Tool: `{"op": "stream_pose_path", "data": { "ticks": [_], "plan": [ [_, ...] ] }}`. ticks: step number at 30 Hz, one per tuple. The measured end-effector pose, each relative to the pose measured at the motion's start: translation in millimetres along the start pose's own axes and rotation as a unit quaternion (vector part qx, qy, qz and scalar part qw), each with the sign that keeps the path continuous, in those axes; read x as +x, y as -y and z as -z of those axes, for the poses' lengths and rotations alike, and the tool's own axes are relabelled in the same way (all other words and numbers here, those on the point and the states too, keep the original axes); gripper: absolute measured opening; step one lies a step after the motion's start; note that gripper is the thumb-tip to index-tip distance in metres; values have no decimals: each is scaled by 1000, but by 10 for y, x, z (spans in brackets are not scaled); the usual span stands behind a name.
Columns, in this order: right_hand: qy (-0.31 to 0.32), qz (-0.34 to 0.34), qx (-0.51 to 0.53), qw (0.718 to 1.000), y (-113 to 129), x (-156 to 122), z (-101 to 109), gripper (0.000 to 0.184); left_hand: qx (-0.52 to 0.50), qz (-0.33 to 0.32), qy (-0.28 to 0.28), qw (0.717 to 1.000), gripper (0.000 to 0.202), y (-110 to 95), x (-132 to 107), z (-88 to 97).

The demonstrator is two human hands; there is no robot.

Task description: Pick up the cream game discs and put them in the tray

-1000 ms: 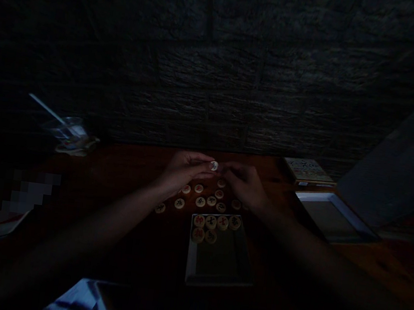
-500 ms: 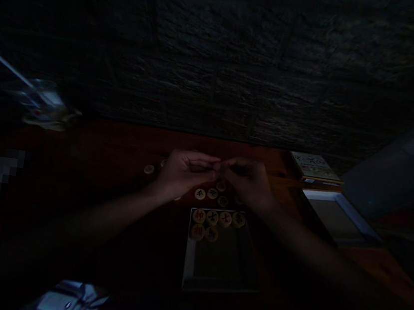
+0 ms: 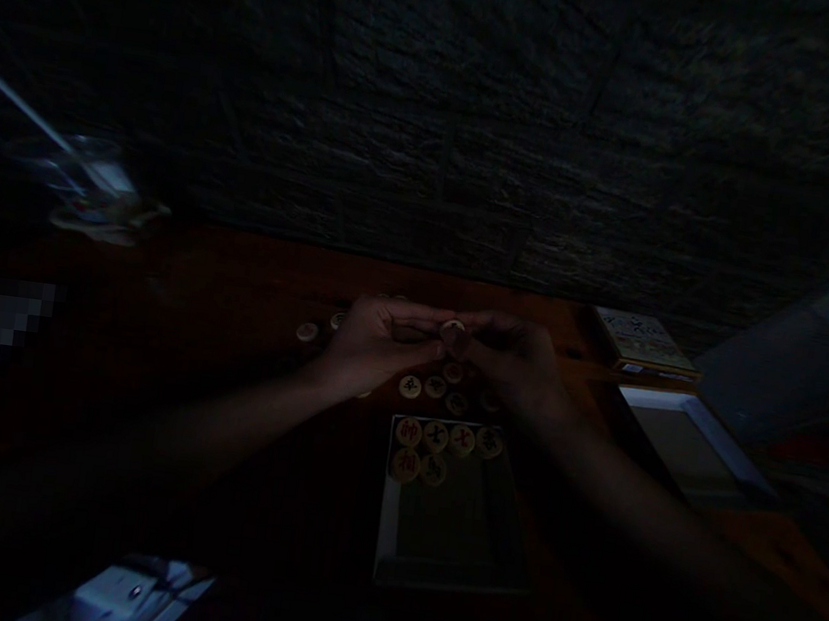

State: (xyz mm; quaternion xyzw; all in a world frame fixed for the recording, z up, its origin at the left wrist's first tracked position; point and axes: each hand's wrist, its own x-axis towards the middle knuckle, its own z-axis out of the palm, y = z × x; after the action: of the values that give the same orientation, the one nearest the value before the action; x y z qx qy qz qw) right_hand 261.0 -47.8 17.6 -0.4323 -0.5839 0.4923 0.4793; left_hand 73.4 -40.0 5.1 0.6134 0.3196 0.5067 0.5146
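- Filling 12 o'clock, a dark stone wall [image 3: 451, 134] rises behind a wooden table [image 3: 239, 264].
- Between 5 and 6 o'clock, an open tray [image 3: 451, 542] holds six discs [image 3: 435, 437] at its far end.
- Toward 4 o'clock lies a second tray [image 3: 685, 445].
- Left hand [image 3: 372, 346] and right hand [image 3: 518, 364] meet at the centre, fingertips of both pinching one game piece.
- At 3 o'clock, a patterned box [image 3: 644, 341].
- Toward 6 o'clock, loose discs [image 3: 435, 387] lie between hands and tray.
- Smallest, the game piece [image 3: 453, 328], tilted.

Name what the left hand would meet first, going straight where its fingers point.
Most likely the right hand, at the round piece between their fingertips; in this darkness, whether the hands already touch is unclear.
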Motion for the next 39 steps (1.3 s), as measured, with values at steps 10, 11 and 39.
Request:
{"op": "stream_pose_path", "data": {
  "ticks": [10,11,39],
  "plan": [
    [12,-7,-2,1000,37,9,14,40,-9,4,-31,999,40,48,14,41],
    [19,0,0,1000,35,15,15,39,-4,5,-34,999,40,55,15,49],
    [1,2,-19,1000,22,-14,15,36,7,-5,-13,1000,36,41,-16,-2]
  ]
}}
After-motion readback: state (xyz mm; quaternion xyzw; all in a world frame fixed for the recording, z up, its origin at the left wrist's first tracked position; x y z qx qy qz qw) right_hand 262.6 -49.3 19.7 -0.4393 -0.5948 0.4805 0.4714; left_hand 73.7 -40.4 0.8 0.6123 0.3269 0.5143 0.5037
